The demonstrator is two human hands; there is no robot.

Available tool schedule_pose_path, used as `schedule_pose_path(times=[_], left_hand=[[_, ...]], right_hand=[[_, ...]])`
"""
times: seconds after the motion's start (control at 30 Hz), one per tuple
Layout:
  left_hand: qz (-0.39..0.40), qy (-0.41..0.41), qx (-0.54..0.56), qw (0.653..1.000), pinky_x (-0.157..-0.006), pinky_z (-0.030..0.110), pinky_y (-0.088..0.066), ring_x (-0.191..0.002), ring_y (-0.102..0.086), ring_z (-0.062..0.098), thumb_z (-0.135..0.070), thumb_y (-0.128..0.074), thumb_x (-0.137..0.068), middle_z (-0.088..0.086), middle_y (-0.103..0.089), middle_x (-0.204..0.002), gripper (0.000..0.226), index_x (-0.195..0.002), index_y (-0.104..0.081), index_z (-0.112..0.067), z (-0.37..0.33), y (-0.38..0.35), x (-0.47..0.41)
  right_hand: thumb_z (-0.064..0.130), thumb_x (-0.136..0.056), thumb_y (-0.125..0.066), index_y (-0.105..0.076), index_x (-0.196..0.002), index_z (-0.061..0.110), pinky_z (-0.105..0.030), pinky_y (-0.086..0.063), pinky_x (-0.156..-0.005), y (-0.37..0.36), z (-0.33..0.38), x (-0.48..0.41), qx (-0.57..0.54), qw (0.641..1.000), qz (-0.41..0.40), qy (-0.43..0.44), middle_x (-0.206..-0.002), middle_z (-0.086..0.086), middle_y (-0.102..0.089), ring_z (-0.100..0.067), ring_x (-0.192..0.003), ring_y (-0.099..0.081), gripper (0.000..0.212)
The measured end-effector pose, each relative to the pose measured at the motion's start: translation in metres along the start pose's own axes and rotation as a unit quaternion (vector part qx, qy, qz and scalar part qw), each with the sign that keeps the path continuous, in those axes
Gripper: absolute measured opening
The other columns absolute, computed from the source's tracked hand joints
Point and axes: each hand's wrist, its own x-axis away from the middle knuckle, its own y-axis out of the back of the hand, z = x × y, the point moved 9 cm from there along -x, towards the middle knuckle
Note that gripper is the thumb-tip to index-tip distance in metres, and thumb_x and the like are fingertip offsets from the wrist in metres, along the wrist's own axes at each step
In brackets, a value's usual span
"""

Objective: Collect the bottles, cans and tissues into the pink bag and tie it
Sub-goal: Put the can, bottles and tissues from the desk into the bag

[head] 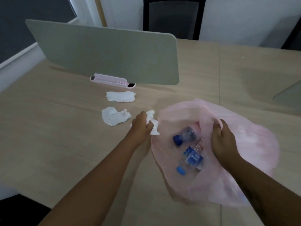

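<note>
Your left hand (143, 123) clutched a tissue (153, 123) just left of the bag (254, 141) mouth; your right hand (223, 141) gripped its rim; two tissues (114, 118) lay farther left.

The pink bag (244, 144) fills the lower right, its mouth partly blocked by two bottles (187, 144) inside and the right hand (223, 141) gripping its rim. The left hand (143, 124) (closed on a crumpled tissue (154, 126)) sits just left of the opening. Two loose tissues (114, 118) lie at centre. The grey divider (104, 54) walls off the upper left; bare table (48, 144) lies open at lower left.
</note>
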Motion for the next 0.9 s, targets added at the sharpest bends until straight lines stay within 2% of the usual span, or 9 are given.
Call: schedule_pose_path(times=[0.17,0.33,0.4,0.5,0.57,0.63,0.73,0.8,0.9], left_hand=[[0.120,-0.058,0.091,0.987,-0.066,0.033,-0.035,-0.085,-0.045,0.024,-0.022,-0.042,-0.101,0.010,-0.045,-0.097,0.015,-0.098,-0.037,-0.007,-0.096,-0.055,0.033],[0.212,-0.060,0.074,0.973,-0.104,0.041,-0.040,-0.127,-0.042,0.019,-0.066,-0.053,-0.084,-0.005,-0.047,-0.142,0.057,-0.133,-0.049,-0.036,-0.144,-0.116,0.053],[0.161,-0.058,0.137,0.976,-0.104,0.036,-0.044,-0.125,-0.049,0.011,-0.075,-0.058,-0.075,-0.016,-0.057,-0.134,0.058,-0.126,-0.058,-0.046,-0.151,-0.108,0.051],[0.002,-0.063,0.172,0.983,-0.085,0.023,-0.052,-0.087,-0.063,-0.001,-0.040,-0.065,-0.090,-0.016,-0.070,-0.095,0.018,-0.098,-0.073,-0.027,-0.140,-0.063,0.054],[-0.091,-0.037,0.137,0.986,-0.066,0.029,-0.048,-0.061,-0.052,0.006,-0.030,-0.060,-0.092,-0.005,-0.062,-0.068,0.024,-0.073,-0.063,-0.015,-0.119,-0.033,0.064],[-0.146,0.009,0.100,0.984,-0.061,0.037,-0.047,-0.057,-0.045,0.015,-0.028,-0.059,-0.090,0.006,-0.054,-0.062,0.031,-0.067,-0.051,-0.010,-0.089,-0.015,0.071],[-0.186,0.066,0.040,0.979,-0.076,0.039,-0.052,-0.086,-0.059,0.022,-0.029,-0.061,-0.085,0.000,-0.066,-0.087,0.013,-0.087,-0.061,-0.016,-0.043,0.004,0.078],[-0.199,0.112,-0.007,0.974,-0.089,0.040,-0.048,-0.114,-0.052,0.028,-0.034,-0.063,-0.085,0.002,-0.064,-0.117,0.035,-0.116,-0.060,-0.019,-0.013,0.017,0.082],[-0.180,0.144,-0.076,0.970,-0.102,0.045,-0.040,-0.132,-0.036,0.035,-0.043,-0.062,-0.084,0.004,-0.048,-0.144,0.062,-0.140,-0.044,-0.023,0.029,0.028,0.071]], right_hand=[[0.037,-0.105,-0.024,-0.046,-0.135,0.018,-0.034,-0.040,-0.094,0.048,-0.015,0.002,-0.044,0.997,-0.046,-0.038,-0.132,-0.008,-0.056,-0.027,-0.118,-0.052,0.043],[0.036,-0.105,-0.024,-0.047,-0.136,0.019,-0.028,-0.033,-0.092,0.087,-0.019,0.009,-0.071,0.995,-0.061,-0.041,-0.134,-0.007,-0.055,-0.019,-0.112,-0.049,0.042],[0.035,-0.105,-0.025,-0.047,-0.136,0.021,-0.028,-0.034,-0.093,0.096,-0.018,0.009,-0.082,0.994,-0.055,-0.033,-0.134,-0.006,-0.055,-0.016,-0.110,-0.048,0.041],[0.032,-0.105,-0.026,-0.046,-0.136,0.022,-0.028,-0.034,-0.094,0.099,-0.019,0.010,-0.088,0.995,-0.033,-0.023,-0.134,-0.004,-0.055,-0.014,-0.108,-0.046,0.039],[0.032,-0.105,-0.026,-0.046,-0.137,0.021,-0.027,-0.034,-0.093,0.095,-0.019,0.011,-0.082,0.996,-0.009,-0.016,-0.134,-0.004,-0.054,-0.013,-0.105,-0.044,0.039],[0.032,-0.105,-0.026,-0.044,-0.139,0.022,-0.027,-0.034,-0.093,0.086,-0.018,0.013,-0.074,0.997,0.017,-0.008,-0.135,-0.005,-0.054,-0.014,-0.106,-0.046,0.039],[0.030,-0.105,-0.028,-0.042,-0.140,0.022,-0.028,-0.035,-0.091,0.067,-0.008,0.009,-0.063,0.996,0.057,0.016,-0.133,-0.006,-0.055,-0.020,-0.110,-0.051,0.039],[0.031,-0.105,-0.027,-0.041,-0.141,0.025,-0.029,-0.037,-0.088,0.050,0.002,0.005,-0.060,0.994,0.087,0.025,-0.128,-0.005,-0.057,-0.018,-0.102,-0.050,0.039],[0.040,-0.104,-0.025,-0.034,-0.144,0.028,-0.032,-0.040,-0.089,0.019,0.018,-0.003,-0.064,0.991,0.118,0.018,-0.120,-0.002,-0.058,-0.020,-0.099,-0.052,0.043]])
